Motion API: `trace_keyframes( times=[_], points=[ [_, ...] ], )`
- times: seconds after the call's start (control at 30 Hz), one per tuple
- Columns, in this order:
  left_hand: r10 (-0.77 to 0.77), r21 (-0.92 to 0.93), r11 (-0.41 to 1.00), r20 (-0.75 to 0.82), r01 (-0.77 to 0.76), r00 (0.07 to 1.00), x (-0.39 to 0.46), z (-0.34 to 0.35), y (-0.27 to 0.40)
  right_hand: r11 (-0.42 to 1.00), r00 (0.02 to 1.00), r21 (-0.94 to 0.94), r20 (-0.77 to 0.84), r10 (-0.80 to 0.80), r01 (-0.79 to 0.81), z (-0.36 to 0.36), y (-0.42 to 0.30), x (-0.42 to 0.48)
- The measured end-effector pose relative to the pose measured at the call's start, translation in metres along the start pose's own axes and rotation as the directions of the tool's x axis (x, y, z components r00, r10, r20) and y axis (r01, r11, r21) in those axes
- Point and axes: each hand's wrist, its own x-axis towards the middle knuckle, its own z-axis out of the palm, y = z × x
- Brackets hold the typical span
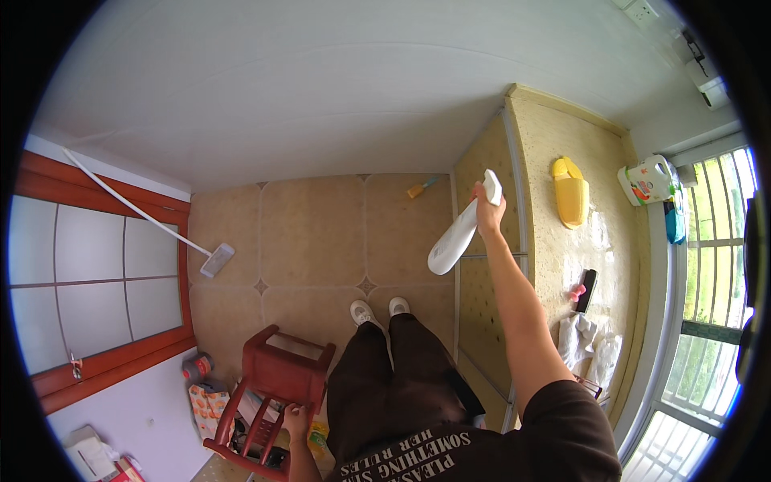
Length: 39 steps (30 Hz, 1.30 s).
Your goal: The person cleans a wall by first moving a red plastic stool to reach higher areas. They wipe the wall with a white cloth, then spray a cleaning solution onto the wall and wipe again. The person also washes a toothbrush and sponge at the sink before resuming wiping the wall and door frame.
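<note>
A white spray bottle [456, 238] is held by its neck in my right hand [489, 211], tilted, in front of the cabinet doors beside the counter. My left hand [295, 420] is low in the view at a red chair [286, 367], by its seat and backrest; whether its fingers grip the chair cannot be told. On the stone counter [542, 241] lie a yellow slipper-shaped item [571, 194], a black-handled tool [586, 290] with a small pink item [577, 293] against it, and a whitish cloth [575, 337] beside crumpled clear plastic [604, 358].
A white-handled floor squeegee or broom [217, 260] leans at the orange-framed door. A small brush [415, 191] lies on the tiled floor by the wall. A white jug [646, 181] stands at the window. Bags [209, 410] and a dark-red bottle [197, 366] are left of the chair.
</note>
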Motion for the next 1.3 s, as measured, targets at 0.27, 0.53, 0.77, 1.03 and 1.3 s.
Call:
trace_keyframes(
  times=[0.27, 0.53, 0.77, 1.03, 1.3],
  points=[
    [0.171, 0.135, 0.979, -0.128, -0.153, 0.977, -0.026, 0.014, 0.027, 0.993, 0.995, -0.119, 0.096, 0.032, -0.020, 0.039, 0.061, -0.010],
    [0.217, -0.152, 0.963, -0.049, -0.222, 0.975, 0.019, 0.054, 0.071, 0.999, 0.997, -0.021, -0.072, 0.031, -0.033, 0.048, 0.136, -0.006],
    [0.311, 0.276, 0.904, 0.102, -0.327, 0.945, 0.108, 0.121, 0.049, 0.955, 0.986, -0.246, -0.067, 0.156, -0.167, 0.075, 0.165, -0.024],
    [0.207, 0.570, 0.758, 0.252, -0.317, 0.945, 0.134, 0.138, 0.050, 0.977, 0.988, -0.184, 0.091, 0.127, -0.109, 0.141, 0.190, -0.060],
    [0.401, 0.355, 0.847, 0.064, -0.396, 0.914, 0.165, 0.118, 0.012, 0.954, 0.971, -0.280, 0.236, -0.036, 0.104, 0.235, 0.159, -0.068]
  ],
)
